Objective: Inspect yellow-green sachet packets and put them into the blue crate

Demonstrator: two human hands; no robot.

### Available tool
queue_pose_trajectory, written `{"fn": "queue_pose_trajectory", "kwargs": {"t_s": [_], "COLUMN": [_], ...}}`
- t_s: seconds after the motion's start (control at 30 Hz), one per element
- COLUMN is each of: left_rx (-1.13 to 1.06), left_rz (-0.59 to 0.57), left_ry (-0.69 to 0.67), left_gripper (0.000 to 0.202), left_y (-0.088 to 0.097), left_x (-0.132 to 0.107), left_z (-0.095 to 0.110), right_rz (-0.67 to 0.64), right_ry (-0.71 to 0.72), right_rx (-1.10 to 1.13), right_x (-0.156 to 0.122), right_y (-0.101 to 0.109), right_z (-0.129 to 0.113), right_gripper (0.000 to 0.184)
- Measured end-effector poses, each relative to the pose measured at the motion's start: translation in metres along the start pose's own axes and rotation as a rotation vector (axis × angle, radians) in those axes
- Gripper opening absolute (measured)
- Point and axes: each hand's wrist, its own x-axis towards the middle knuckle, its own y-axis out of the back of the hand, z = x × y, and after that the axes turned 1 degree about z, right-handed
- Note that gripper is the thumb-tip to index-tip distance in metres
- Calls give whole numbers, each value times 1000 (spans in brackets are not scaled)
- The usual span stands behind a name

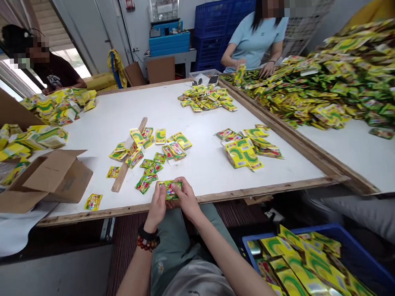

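My left hand (158,204) and my right hand (185,199) meet at the near edge of the white table (204,165). Together they grip a small stack of green and yellow sachets (170,188), fingers closed on its two ends. A beaded bracelet and a dark band sit on my left wrist. Just beyond the hands, loose sachets (149,152) lie scattered around a wooden stick (129,155). Another small heap of sachets (247,148) lies to the right.
An open cardboard box (46,179) sits at the left. A blue crate (318,264) with sachets stands at my lower right. A huge sachet pile (328,83) covers the neighbouring table. Two people work at the far side and far left.
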Motion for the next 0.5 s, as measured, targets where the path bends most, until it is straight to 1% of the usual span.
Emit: {"fn": "queue_pose_trajectory", "kwargs": {"t_s": [0.1,0.17,0.2,0.23,0.27,0.33,0.37,0.4,0.47,0.5], "left_rx": [224,450,582,706,815,882,907,941,986,997], "left_rz": [-192,-299,-319,-318,-273,-142,-84,-49,-46,-63], "left_ry": [-114,-209,-245,-266,-266,-241,-208,-147,-65,-50], "left_gripper": [37,32,30,29,29,35,42,51,66,67], "left_y": [-9,-15,-18,-23,-28,-42,-50,-58,-74,-80], "left_x": [1,16,29,45,65,107,127,145,168,172], "left_z": [16,31,39,47,55,66,69,72,73,72], "right_rz": [73,118,150,190,236,317,343,357,366,370], "right_ry": [-95,-157,-165,-159,-145,-117,-99,-79,-33,-7], "right_rx": [240,357,370,368,364,360,353,344,311,287], "right_x": [-1,1,3,4,5,5,4,2,-1,-3], "right_y": [20,41,52,62,72,86,90,93,95,95], "right_z": [-2,-3,-3,-3,-3,-4,-5,-6,-8,-9], "right_gripper": [39,41,40,39,39,39,39,39,37,35]}}
